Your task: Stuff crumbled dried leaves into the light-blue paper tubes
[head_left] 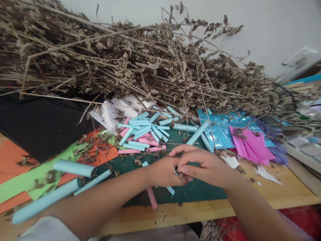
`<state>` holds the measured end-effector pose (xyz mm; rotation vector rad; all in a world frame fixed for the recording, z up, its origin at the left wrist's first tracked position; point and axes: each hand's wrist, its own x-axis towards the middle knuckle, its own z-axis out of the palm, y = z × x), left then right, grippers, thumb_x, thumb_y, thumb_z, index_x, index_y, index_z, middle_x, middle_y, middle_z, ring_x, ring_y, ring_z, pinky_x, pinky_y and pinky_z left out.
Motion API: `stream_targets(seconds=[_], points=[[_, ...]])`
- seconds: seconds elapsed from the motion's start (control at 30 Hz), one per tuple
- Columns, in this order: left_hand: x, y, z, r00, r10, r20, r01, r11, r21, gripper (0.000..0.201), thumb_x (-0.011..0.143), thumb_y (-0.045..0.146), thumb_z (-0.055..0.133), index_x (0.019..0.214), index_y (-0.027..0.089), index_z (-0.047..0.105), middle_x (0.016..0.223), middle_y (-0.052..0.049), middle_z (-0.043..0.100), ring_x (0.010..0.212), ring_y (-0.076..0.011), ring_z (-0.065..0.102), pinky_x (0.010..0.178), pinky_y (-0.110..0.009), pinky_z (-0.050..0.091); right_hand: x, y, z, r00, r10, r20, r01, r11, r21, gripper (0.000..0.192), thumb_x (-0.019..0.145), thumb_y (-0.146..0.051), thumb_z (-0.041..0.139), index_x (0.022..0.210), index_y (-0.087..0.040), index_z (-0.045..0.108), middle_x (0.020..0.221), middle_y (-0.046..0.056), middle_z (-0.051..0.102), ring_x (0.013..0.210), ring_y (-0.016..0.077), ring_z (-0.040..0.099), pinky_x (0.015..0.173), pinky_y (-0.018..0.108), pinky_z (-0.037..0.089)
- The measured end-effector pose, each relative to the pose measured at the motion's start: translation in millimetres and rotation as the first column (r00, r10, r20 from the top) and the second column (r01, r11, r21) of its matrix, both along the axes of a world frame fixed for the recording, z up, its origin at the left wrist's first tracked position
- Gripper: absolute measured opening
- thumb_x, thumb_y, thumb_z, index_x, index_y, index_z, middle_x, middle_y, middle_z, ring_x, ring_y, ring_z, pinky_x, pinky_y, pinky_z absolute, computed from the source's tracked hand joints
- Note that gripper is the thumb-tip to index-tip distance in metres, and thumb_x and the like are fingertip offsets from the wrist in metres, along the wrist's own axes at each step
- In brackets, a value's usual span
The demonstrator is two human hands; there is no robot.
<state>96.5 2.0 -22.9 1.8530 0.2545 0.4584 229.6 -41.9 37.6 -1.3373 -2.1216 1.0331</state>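
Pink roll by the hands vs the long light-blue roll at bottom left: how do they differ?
The pink roll is short and thin; the long light-blue roll is much longer and thicker. The pink roll lies on the green mat, partly hidden under the left hand; the light-blue roll lies in the open across the coloured paper sheets. Both look like rolled paper tubes, and neither is held.

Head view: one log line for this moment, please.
hands: left and right pinch small object | under: green mat | behind: paper rolls, dried branches

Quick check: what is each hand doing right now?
Left hand: closed on a small object, too hidden to identify.
Right hand: fingers pinching the same small object.
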Motion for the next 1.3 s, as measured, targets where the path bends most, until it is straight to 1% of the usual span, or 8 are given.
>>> stream_targets(seconds=[0.23, 0.43, 0.57, 0.7, 0.8, 1.0, 1.17, 1.3], points=[[2, 0, -5.1, 0.999, 0.046, 0.000, -0.046, 0.999, -0.014, 0.010, 0.057, 0.008, 0.050, 0.053, 0.012, 0.042, 0.050, 0.005, 0.039, 0.050, -0.0050, 0.038, 0.047, -0.016, 0.036, -2, 3, 7.4, 0.989, -0.066, 0.132, 0.069, 0.997, -0.019, 0.024, 0.064, -0.008, 0.047, 0.084, -0.022, 0.048, 0.111, 0.003, 0.044, 0.100, 0.0176, 0.044, 0.079, 0.031, 0.038], [1, -2, -1.9, 0.998, -0.053, -0.017, 0.051, 0.994, -0.100, 0.006, 0.061, 0.013, 0.051, 0.059, 0.012, 0.045, 0.053, 0.004, 0.042, 0.052, -0.0061, 0.041, 0.047, -0.016, 0.037, -11, 16, 12.0, 0.939, 0.029, 0.342, 0.015, 0.992, -0.127, 0.041, 0.056, -0.010, 0.048, 0.093, -0.026, 0.047, 0.087, 0.000, 0.054, 0.066, 0.0138, 0.051, 0.045, 0.020, 0.034], [0, -2, -0.8, 0.999, -0.045, -0.007, 0.043, 0.990, -0.134, 0.005, 0.062, 0.013, 0.050, 0.060, 0.012, 0.046, 0.054, 0.004, 0.043, 0.051, -0.0056, 0.039, 0.046, -0.015, 0.035, -15, 23, 22.1, 0.878, 0.024, 0.479, -0.004, 0.999, -0.043, 0.027, 0.056, -0.010, 0.049, 0.080, -0.023, 0.050, 0.075, 0.001, 0.054, 0.062, 0.0151, 0.049, 0.043, 0.021, 0.030], [-1, -1, -1.7, 0.999, 0.000, -0.050, -0.007, 0.990, -0.142, 0.014, 0.063, 0.020, 0.052, 0.054, 0.013, 0.042, 0.047, 0.006, 0.034, 0.044, -0.0035, 0.031, 0.040, -0.015, 0.029, 2, 25, 20.6, 0.973, 0.153, 0.171, -0.124, 0.978, -0.168, 0.034, 0.065, -0.015, 0.051, 0.096, -0.025, 0.044, 0.096, 0.001, 0.053, 0.083, 0.0151, 0.051, 0.063, 0.024, 0.041], [-2, 0, -3.4, 0.998, 0.023, -0.065, -0.033, 0.989, -0.146, 0.014, 0.061, 0.021, 0.052, 0.054, 0.014, 0.042, 0.046, 0.006, 0.035, 0.043, -0.0040, 0.032, 0.041, -0.016, 0.030, 11, 24, 12.7, 0.979, 0.191, -0.065, -0.201, 0.950, -0.240, 0.041, 0.069, -0.019, 0.052, 0.107, -0.023, 0.036, 0.109, 0.003, 0.047, 0.101, 0.0148, 0.045, 0.080, 0.027, 0.039], [-2, 2, -7.0, 0.997, 0.061, 0.040, -0.058, 0.996, -0.064, 0.008, 0.055, 0.012, 0.054, 0.061, 0.012, 0.050, 0.067, -0.001, 0.051, 0.065, -0.0107, 0.046, 0.060, -0.022, 0.040, -1, 21, 5.1, 0.983, 0.155, 0.097, -0.122, 0.951, -0.284, 0.046, 0.066, -0.018, 0.054, 0.109, -0.026, 0.039, 0.102, 0.002, 0.050, 0.077, 0.0132, 0.053, 0.059, 0.022, 0.043], [0, 2, -4.9, 0.998, 0.044, -0.052, -0.050, 0.992, -0.114, 0.013, 0.061, 0.020, 0.052, 0.057, 0.014, 0.042, 0.051, 0.005, 0.039, 0.047, -0.0051, 0.037, 0.044, -0.016, 0.033, 2, 31, 0.2, 0.970, 0.237, -0.044, -0.238, 0.911, -0.337, 0.040, 0.069, -0.013, 0.046, 0.107, -0.024, 0.040, 0.108, 0.001, 0.047, 0.098, 0.0138, 0.046, 0.078, 0.024, 0.039], [0, 2, -4.0, 0.999, -0.027, -0.037, 0.024, 0.997, -0.079, 0.023, 0.062, 0.021, 0.051, 0.049, 0.015, 0.033, 0.045, 0.007, 0.028, 0.042, -0.0033, 0.028, 0.038, -0.016, 0.026, 1, 38, 12.2, 0.955, 0.265, 0.136, -0.196, 0.902, -0.385, 0.042, 0.065, -0.016, 0.048, 0.106, -0.025, 0.041, 0.103, 0.000, 0.051, 0.086, 0.0134, 0.051, 0.068, 0.022, 0.041]])
